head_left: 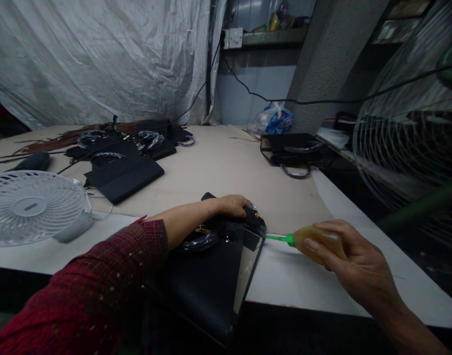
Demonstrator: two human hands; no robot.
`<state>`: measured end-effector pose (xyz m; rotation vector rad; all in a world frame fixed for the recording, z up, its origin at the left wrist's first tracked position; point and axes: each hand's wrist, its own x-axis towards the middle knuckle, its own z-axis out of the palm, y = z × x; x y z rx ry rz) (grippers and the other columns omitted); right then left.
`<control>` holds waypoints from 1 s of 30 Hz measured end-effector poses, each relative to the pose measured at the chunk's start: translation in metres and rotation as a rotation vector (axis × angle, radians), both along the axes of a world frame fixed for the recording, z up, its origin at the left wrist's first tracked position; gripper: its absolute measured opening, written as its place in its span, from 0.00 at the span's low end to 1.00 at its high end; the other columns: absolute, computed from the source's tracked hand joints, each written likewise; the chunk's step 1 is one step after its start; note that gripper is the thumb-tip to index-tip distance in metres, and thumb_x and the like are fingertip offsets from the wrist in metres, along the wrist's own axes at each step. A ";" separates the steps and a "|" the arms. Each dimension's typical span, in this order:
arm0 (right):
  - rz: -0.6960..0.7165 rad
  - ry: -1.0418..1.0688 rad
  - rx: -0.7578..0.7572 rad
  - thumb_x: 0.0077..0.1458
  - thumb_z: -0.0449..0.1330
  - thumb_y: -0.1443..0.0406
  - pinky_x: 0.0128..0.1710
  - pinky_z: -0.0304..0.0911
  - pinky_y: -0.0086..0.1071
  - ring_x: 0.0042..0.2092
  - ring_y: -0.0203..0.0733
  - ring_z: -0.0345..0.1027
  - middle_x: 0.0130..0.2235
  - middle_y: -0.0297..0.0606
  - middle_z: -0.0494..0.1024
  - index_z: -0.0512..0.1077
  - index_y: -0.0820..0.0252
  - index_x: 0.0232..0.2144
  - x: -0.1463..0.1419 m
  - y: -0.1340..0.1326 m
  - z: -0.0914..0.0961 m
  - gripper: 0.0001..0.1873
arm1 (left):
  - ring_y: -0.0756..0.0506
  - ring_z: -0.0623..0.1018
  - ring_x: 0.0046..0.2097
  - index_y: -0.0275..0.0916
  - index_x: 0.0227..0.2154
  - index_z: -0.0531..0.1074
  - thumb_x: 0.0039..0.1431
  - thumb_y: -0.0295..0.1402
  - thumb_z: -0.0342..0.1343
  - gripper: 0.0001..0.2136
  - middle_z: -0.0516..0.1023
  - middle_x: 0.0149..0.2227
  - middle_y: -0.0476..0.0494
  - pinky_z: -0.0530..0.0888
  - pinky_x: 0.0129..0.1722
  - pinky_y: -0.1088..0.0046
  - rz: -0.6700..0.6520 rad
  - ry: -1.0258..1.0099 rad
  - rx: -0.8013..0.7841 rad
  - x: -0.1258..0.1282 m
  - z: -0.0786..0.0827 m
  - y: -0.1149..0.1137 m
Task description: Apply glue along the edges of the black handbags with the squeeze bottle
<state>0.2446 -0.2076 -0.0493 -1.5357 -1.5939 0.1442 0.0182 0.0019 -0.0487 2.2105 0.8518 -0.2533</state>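
Observation:
A black handbag (199, 276) lies tilted over the table's front edge, its beige inner side panel facing right. My left hand (235, 206) grips the far top part of the bag, fingers curled over it and partly hidden. One plastic-wrapped handle (199, 242) rests on the bag below my left forearm. In my right hand (353, 251) is a yellowish squeeze bottle (316, 242) with a green nozzle (281, 238). The bottle points left, and its thin tip reaches the bag's upper right edge; whether it touches cannot be told.
Several black handbags (125, 167) lie at the back left, near a bundle of brown strips (63, 138). Another black bag (288, 148) stands at the back right. A small white fan (29, 207) is at left, a large caged fan (410, 148) at right. A cable (322, 101) hangs across.

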 end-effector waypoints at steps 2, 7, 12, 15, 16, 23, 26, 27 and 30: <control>0.018 -0.009 -0.017 0.59 0.65 0.43 0.36 0.71 0.43 0.36 0.50 0.74 0.38 0.35 0.79 0.76 0.48 0.41 -0.001 -0.002 -0.001 0.19 | 0.44 0.81 0.41 0.40 0.46 0.83 0.56 0.32 0.65 0.13 0.85 0.41 0.45 0.74 0.47 0.70 0.008 0.016 0.022 0.000 0.001 -0.001; 0.062 -0.007 -0.066 0.59 0.65 0.42 0.33 0.71 0.42 0.37 0.51 0.75 0.39 0.35 0.79 0.77 0.47 0.41 -0.003 -0.008 -0.003 0.19 | 0.44 0.81 0.43 0.40 0.47 0.83 0.57 0.33 0.65 0.14 0.85 0.43 0.44 0.74 0.47 0.71 0.018 0.035 0.047 0.000 0.003 -0.003; 0.022 -0.016 0.011 0.61 0.64 0.43 0.35 0.71 0.43 0.37 0.51 0.75 0.39 0.35 0.79 0.76 0.47 0.41 -0.007 -0.007 -0.002 0.18 | 0.44 0.81 0.43 0.40 0.48 0.82 0.58 0.33 0.65 0.15 0.85 0.43 0.45 0.74 0.48 0.71 0.020 0.048 0.051 0.000 0.005 -0.004; 0.049 -0.020 -0.008 0.61 0.64 0.42 0.34 0.70 0.42 0.38 0.51 0.76 0.39 0.35 0.79 0.76 0.47 0.41 -0.006 -0.007 -0.003 0.20 | 0.44 0.81 0.43 0.41 0.48 0.82 0.58 0.33 0.65 0.14 0.85 0.42 0.45 0.74 0.48 0.71 0.014 0.050 0.049 0.000 0.005 -0.003; 0.046 -0.020 -0.003 0.61 0.64 0.42 0.35 0.70 0.42 0.39 0.51 0.76 0.40 0.36 0.79 0.76 0.48 0.41 -0.005 -0.007 -0.003 0.20 | 0.44 0.81 0.43 0.41 0.48 0.82 0.58 0.33 0.65 0.14 0.85 0.42 0.45 0.74 0.48 0.71 0.012 0.048 0.050 0.000 0.004 -0.003; 0.067 -0.039 0.025 0.63 0.64 0.47 0.35 0.70 0.42 0.39 0.51 0.76 0.41 0.37 0.78 0.76 0.48 0.42 -0.007 -0.006 -0.005 0.15 | 0.43 0.81 0.44 0.42 0.47 0.83 0.57 0.34 0.66 0.15 0.85 0.43 0.44 0.74 0.48 0.70 0.003 0.038 0.046 0.000 0.002 0.000; 0.053 -0.049 0.061 0.63 0.64 0.47 0.37 0.70 0.44 0.40 0.51 0.75 0.41 0.37 0.78 0.75 0.47 0.43 -0.008 -0.004 -0.004 0.15 | 0.43 0.81 0.43 0.42 0.47 0.83 0.57 0.34 0.65 0.15 0.85 0.42 0.45 0.74 0.48 0.70 0.009 0.038 0.047 0.000 0.001 -0.001; 0.061 -0.052 0.058 0.63 0.64 0.47 0.36 0.70 0.44 0.40 0.51 0.75 0.41 0.37 0.78 0.75 0.47 0.43 -0.008 -0.004 -0.003 0.15 | 0.43 0.81 0.43 0.41 0.47 0.83 0.57 0.34 0.65 0.15 0.85 0.42 0.45 0.74 0.48 0.70 0.010 0.038 0.047 0.000 0.001 -0.001; 0.064 -0.075 0.030 0.64 0.63 0.46 0.34 0.69 0.42 0.39 0.50 0.75 0.40 0.36 0.77 0.75 0.47 0.42 -0.007 -0.003 -0.001 0.16 | 0.43 0.80 0.43 0.42 0.48 0.82 0.56 0.34 0.66 0.15 0.85 0.42 0.45 0.74 0.48 0.70 0.006 0.035 0.043 -0.001 0.000 0.000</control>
